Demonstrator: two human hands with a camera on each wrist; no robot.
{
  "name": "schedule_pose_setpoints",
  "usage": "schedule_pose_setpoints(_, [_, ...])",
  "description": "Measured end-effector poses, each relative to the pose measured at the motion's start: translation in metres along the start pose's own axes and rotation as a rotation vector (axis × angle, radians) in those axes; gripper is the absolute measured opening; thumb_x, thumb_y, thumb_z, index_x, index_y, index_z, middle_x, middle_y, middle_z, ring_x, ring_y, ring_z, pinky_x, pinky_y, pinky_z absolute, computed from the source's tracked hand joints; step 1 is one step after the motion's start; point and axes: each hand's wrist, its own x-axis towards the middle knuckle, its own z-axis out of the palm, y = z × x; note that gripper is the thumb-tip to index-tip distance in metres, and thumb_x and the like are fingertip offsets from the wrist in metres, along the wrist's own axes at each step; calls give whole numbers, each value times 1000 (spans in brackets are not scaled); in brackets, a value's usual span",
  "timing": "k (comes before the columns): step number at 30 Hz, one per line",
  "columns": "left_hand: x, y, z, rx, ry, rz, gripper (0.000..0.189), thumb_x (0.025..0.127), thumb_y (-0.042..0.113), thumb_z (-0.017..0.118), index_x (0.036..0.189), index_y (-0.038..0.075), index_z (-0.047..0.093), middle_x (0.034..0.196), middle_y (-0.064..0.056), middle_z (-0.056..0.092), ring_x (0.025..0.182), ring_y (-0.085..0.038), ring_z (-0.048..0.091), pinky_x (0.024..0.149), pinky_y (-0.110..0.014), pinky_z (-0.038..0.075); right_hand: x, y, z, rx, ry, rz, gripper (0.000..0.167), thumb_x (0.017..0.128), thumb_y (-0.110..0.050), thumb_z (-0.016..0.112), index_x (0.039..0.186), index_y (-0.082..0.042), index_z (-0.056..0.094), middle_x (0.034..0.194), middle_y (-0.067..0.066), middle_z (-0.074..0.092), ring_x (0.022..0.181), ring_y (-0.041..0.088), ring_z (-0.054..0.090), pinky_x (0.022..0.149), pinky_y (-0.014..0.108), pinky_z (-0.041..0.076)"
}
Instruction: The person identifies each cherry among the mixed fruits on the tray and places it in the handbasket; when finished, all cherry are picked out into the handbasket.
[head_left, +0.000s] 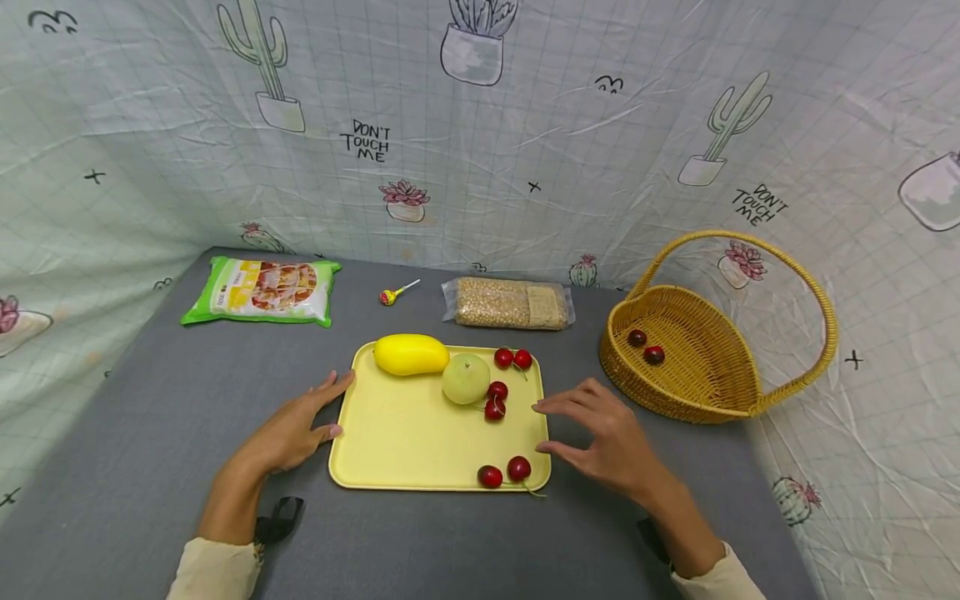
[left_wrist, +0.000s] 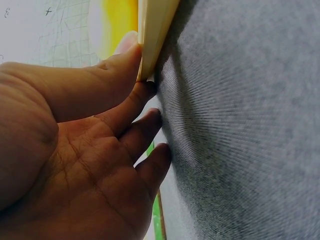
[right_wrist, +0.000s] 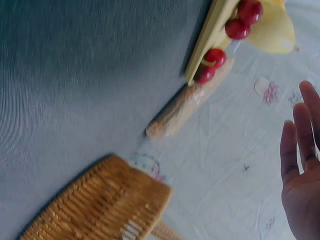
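My left hand (head_left: 296, 425) touches the left rim of a yellow tray (head_left: 397, 454), its thumb and forefinger spread along the edge. In the left wrist view the thumb tip (left_wrist: 129, 50) rests against the rim, with the other fingertips low by the cloth. Just off the tray's right edge hovers my right hand (head_left: 600, 429), fingers loosely extended, holding nothing. On the tray lie a yellow mango (head_left: 411, 355), a pale green pear-like fruit (head_left: 466, 379) and cherries in pairs: at the back right (head_left: 504, 358), beside the green fruit (head_left: 495, 409) and at the front right (head_left: 519, 468).
A wicker basket (head_left: 645, 392) with a tall handle stands at the right, two cherries (head_left: 654, 355) inside. Along the back lie a green-edged food bag (head_left: 273, 287), a lollipop (head_left: 388, 297) and a clear pack of grains (head_left: 495, 303). Patterned cloth (head_left: 570, 125) hangs behind the grey table.
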Motion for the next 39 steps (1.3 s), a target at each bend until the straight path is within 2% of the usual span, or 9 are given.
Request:
schedule_pose_setpoints(6, [0, 0, 0, 1, -5, -11, 85, 96, 7, 75, 168, 8, 30, 172, -33, 22, 156, -61, 21, 123, -78, 19, -3, -7, 12, 42, -53, -32, 53, 75, -32, 98, 124, -26, 78, 119, -10, 78, 100, 7, 60, 82, 27, 53])
schedule_pose_setpoints(11, [0, 0, 0, -1, -9, -4, 84, 97, 7, 74, 168, 8, 30, 171, -33, 22, 156, -62, 21, 123, -78, 19, -4, -13, 22, 59, -125, -37, 49, 77, -32, 98, 122, -28, 79, 117, -15, 78, 96, 4, 55, 78, 27, 48])
schedule_pose_setpoints(17, [0, -1, 0, 2, -14, -9, 84, 97, 8, 74, 169, 9, 29, 172, -33, 21, 155, -64, 20, 122, -79, 20, -4, -18, 34, 67, -171, -79, 46, 76, -33, 97, 119, -28, 80, 113, -17, 78, 97, 5, 55, 80, 27, 49])
schedule_pose_setpoints(22, [0, 0, -1, 7, -16, -13, 84, 98, 8, 74, 169, 9, 29, 172, -33, 21, 154, -65, 21, 122, -79, 21, -3, -22, 43, 86, -227, -76, 45, 77, -35, 97, 118, -29, 81, 113, -18, 78, 97, 4, 55, 80, 25, 46])
schedule_pose_setpoints(31, [0, -1, -1, 5, -13, 0, 84, 98, 8, 74, 168, 8, 30, 171, -34, 22, 154, -64, 21, 122, -79, 20, 2, -28, 56, 58, -339, -63, 39, 81, -38, 93, 117, -29, 81, 114, -17, 78, 100, 6, 57, 87, 29, 51])
schedule_pose_setpoints(39, [-1, -2, 0, -8, 1, 13, 83, 97, 6, 74, 168, 7, 31, 171, -34, 22, 154, -64, 21, 122, -78, 21, 2, -29, 61, 13, -343, -52, 36, 82, -32, 92, 117, -30, 81, 110, -17, 78, 99, 5, 58, 88, 29, 53])
